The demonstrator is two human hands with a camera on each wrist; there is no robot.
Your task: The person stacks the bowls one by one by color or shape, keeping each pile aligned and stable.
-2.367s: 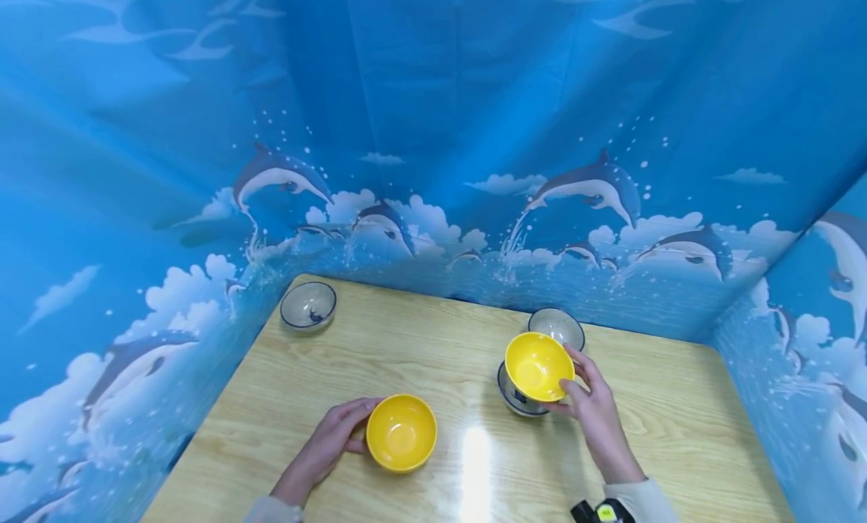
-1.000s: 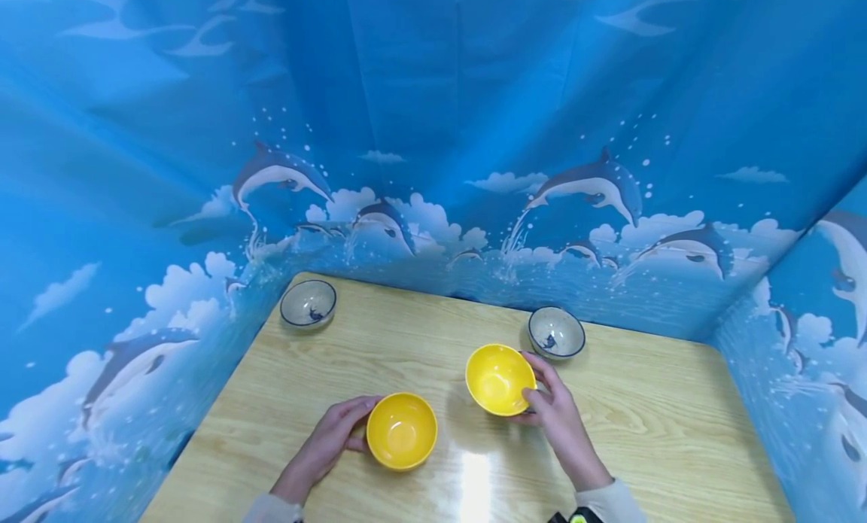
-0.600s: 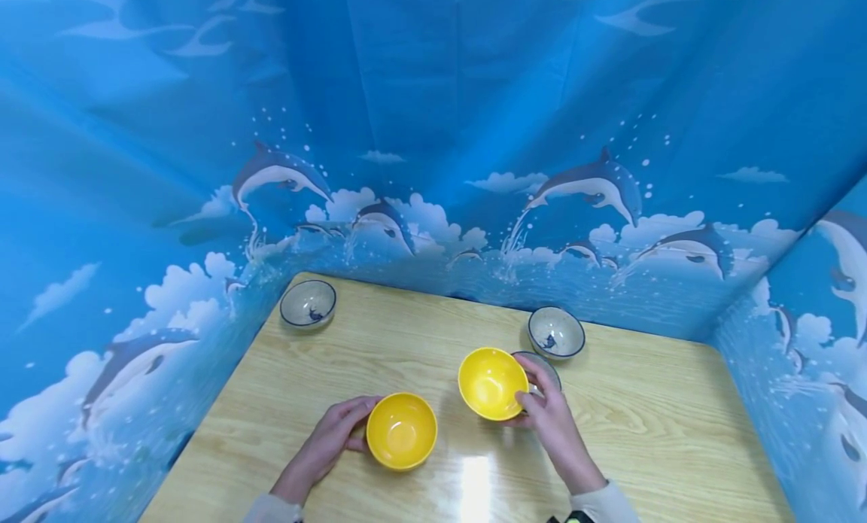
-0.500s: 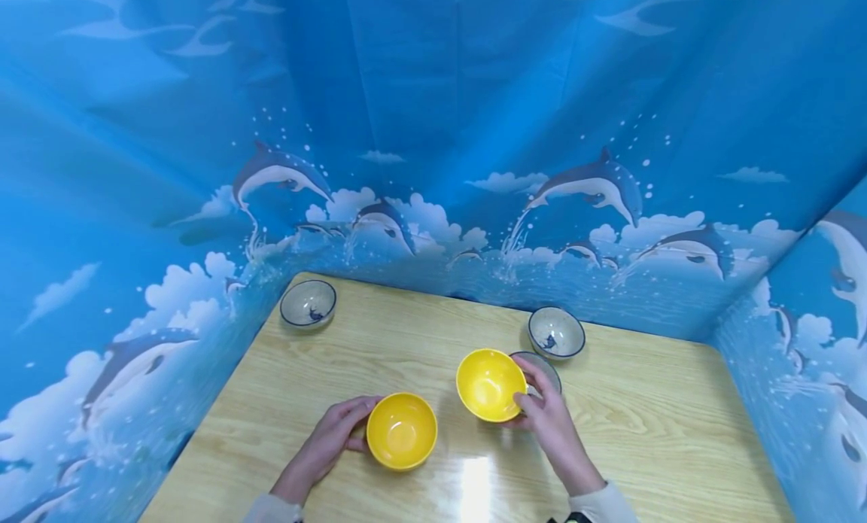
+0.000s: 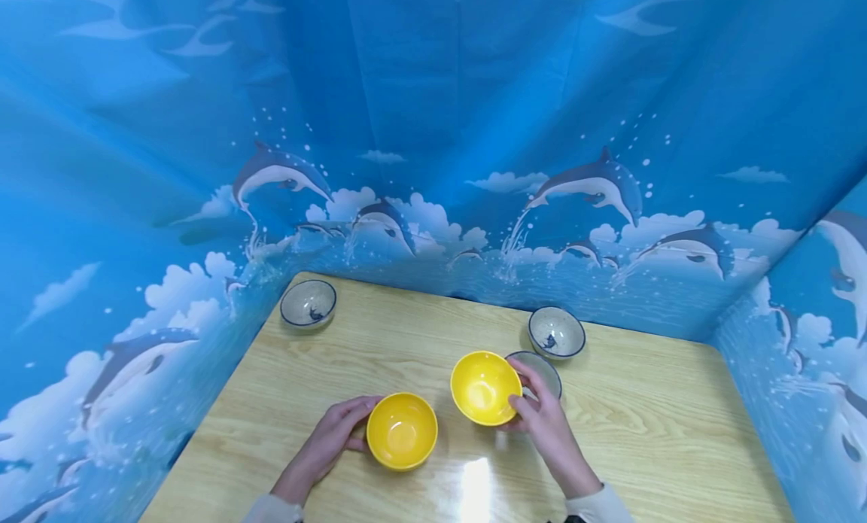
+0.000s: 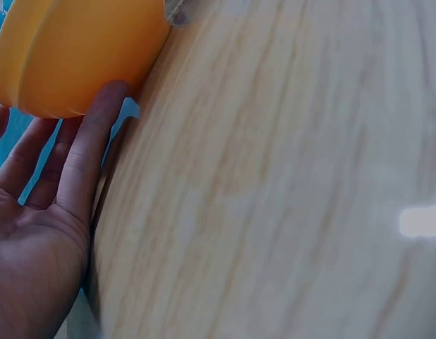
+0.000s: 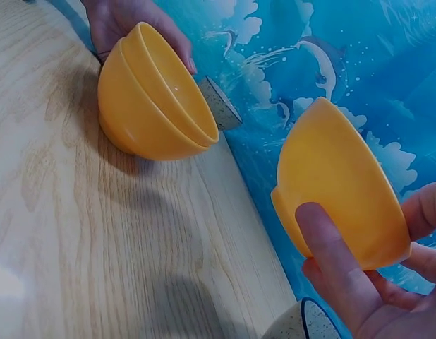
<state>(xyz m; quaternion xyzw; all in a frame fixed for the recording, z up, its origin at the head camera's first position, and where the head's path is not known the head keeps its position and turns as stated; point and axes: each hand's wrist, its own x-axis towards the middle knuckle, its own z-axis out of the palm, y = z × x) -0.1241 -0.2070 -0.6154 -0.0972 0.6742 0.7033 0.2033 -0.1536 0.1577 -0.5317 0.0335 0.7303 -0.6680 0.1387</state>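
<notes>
In the head view my left hand (image 5: 332, 436) holds the left side of a yellow bowl (image 5: 402, 431) low over the table. Two nested yellow bowls (image 7: 151, 102) show there in the right wrist view. Its fingers (image 6: 87, 159) lie against the bowl's outer wall in the left wrist view. My right hand (image 5: 542, 418) grips another yellow bowl (image 5: 486, 388) by its right side, tilted and raised above the table. Partly hidden behind that bowl and hand is a grey bowl with a dark rim (image 5: 542, 369).
A speckled grey bowl with a blue rim and a blue figure inside (image 5: 557, 333) stands at the back right. A similar grey bowl (image 5: 308, 305) sits at the back left corner. Blue dolphin-print sheeting (image 5: 433, 132) surrounds the wooden table (image 5: 650, 402).
My right hand has carried its yellow bowl left and slightly nearer, off from over the grey bowls, so more of them shows. My left hand and its bowl have stayed put.
</notes>
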